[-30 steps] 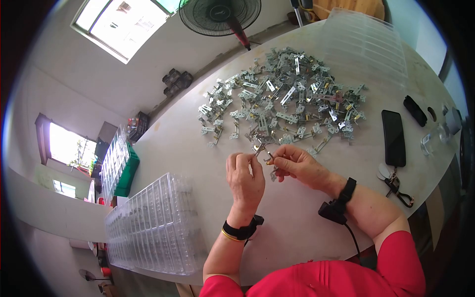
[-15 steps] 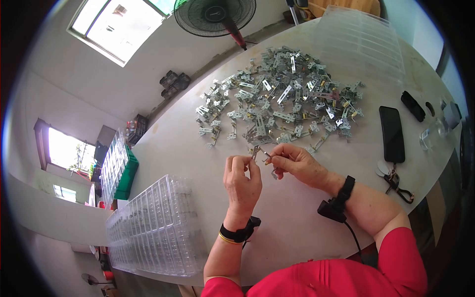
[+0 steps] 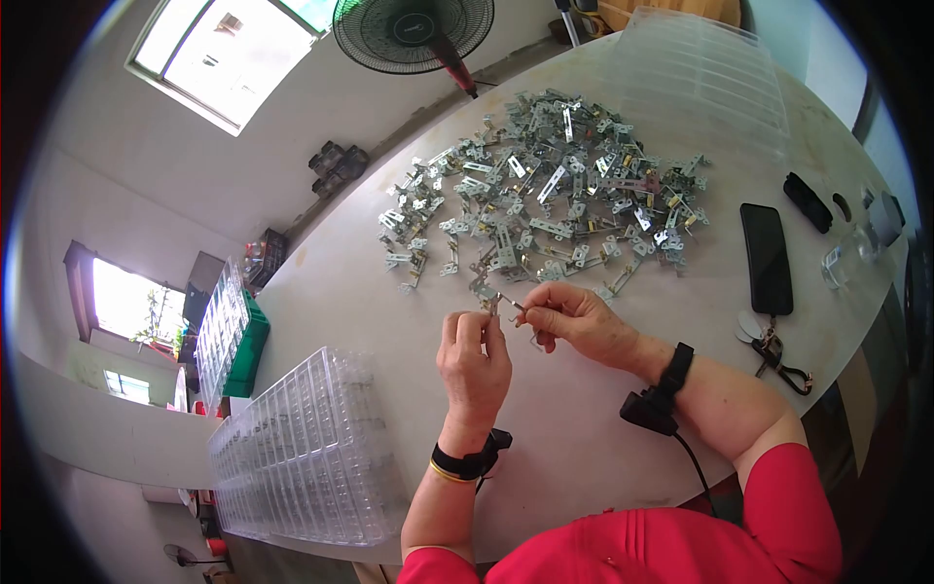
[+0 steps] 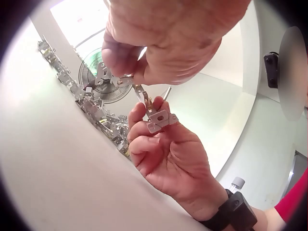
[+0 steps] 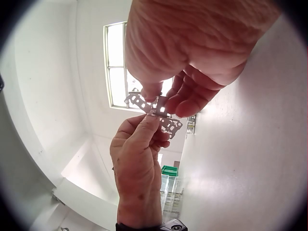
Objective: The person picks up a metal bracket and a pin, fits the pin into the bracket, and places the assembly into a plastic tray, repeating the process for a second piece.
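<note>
Fingertips close together, both hands work over the table in front of the pile. My left hand (image 3: 475,365) pinches a perforated silver metal bracket (image 5: 172,127) between thumb and fingers. My right hand (image 3: 589,329) grips a bent metal bracket (image 4: 160,118) with a flat, holed tab and a brass-coloured part (image 4: 148,103). The two brackets meet between the fingertips; I cannot tell whether they are joined. Behind the hands lies a large heap of similar metal brackets (image 3: 550,185), some with brass-coloured bits.
Clear plastic compartment trays (image 3: 292,448) are stacked at the table's left, with a green box (image 3: 248,346) beyond. Another clear tray (image 3: 700,78) lies at the back right. A phone (image 3: 767,258), keys (image 3: 769,360) and a black case (image 3: 808,202) lie on the right. A fan (image 3: 413,29) stands behind.
The brackets have turned between the fingertips, and the left hand's piece now points more toward the far left. Both hands stay close together; the whole view has shifted slightly.
</note>
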`<action>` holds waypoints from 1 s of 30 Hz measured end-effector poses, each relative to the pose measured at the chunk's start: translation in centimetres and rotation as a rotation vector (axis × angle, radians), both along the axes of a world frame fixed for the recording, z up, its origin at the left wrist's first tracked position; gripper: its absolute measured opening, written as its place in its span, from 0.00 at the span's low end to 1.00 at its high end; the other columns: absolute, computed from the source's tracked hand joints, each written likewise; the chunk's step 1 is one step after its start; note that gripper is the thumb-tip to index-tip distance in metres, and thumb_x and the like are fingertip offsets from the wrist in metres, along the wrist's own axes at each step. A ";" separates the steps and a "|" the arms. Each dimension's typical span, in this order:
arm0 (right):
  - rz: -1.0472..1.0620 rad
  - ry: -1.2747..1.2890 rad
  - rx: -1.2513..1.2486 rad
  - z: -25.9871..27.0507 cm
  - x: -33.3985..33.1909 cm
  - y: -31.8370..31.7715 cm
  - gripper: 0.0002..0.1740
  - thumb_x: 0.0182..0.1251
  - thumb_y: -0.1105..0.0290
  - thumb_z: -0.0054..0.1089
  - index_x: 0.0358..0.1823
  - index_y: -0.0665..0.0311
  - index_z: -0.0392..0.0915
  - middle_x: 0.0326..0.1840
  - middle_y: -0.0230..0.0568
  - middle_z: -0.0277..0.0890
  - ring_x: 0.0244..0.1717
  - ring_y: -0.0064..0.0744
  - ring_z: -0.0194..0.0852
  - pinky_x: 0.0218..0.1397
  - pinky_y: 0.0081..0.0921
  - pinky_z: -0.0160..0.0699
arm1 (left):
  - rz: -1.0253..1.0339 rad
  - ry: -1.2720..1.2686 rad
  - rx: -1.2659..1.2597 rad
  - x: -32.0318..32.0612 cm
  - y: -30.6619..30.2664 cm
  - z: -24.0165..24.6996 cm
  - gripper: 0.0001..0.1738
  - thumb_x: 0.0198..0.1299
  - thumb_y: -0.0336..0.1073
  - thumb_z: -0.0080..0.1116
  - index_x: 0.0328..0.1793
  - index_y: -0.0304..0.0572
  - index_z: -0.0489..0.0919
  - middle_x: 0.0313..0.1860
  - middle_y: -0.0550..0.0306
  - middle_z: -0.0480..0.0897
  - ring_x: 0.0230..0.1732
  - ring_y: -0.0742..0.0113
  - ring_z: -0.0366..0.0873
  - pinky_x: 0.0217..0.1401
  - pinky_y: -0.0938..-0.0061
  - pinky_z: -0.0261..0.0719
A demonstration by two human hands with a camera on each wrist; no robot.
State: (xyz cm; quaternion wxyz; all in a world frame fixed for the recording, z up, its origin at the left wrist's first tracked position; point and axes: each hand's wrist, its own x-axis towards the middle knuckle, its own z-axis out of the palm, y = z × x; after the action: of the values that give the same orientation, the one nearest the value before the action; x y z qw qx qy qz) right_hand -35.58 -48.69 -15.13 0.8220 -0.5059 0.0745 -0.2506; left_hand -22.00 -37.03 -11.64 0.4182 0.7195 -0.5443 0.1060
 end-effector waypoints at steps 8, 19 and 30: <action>-0.024 -0.027 -0.015 -0.4 0.0 -0.2 0.08 0.77 0.68 0.56 0.50 0.63 0.78 0.43 0.30 0.81 0.33 0.16 0.76 0.36 0.18 0.79 | 0.039 -0.164 0.033 0.2 0.1 0.3 0.06 0.57 0.22 0.63 0.37 0.38 0.76 0.35 0.53 0.79 0.36 0.53 0.79 0.39 0.63 0.77; -0.036 -0.031 -0.032 -0.4 0.1 -0.1 0.08 0.77 0.68 0.56 0.51 0.63 0.77 0.44 0.31 0.81 0.33 0.16 0.75 0.36 0.18 0.79 | 0.039 -0.082 0.004 -0.4 0.0 0.6 0.05 0.59 0.23 0.62 0.38 0.37 0.76 0.42 0.48 0.80 0.43 0.51 0.78 0.45 0.63 0.77; -0.046 -0.035 -0.034 -0.4 0.0 -0.1 0.08 0.77 0.68 0.55 0.52 0.62 0.77 0.44 0.32 0.81 0.32 0.16 0.75 0.35 0.18 0.78 | -0.011 -0.045 0.044 0.0 0.3 0.5 0.05 0.59 0.21 0.60 0.40 0.36 0.76 0.47 0.46 0.81 0.47 0.48 0.80 0.47 0.61 0.79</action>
State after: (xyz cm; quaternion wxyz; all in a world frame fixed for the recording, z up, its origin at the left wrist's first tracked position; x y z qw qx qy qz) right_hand -35.55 -48.80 -15.53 0.8085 -0.5135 0.0674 -0.2796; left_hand -22.01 -36.77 -11.14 0.3903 0.7229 -0.5598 0.1080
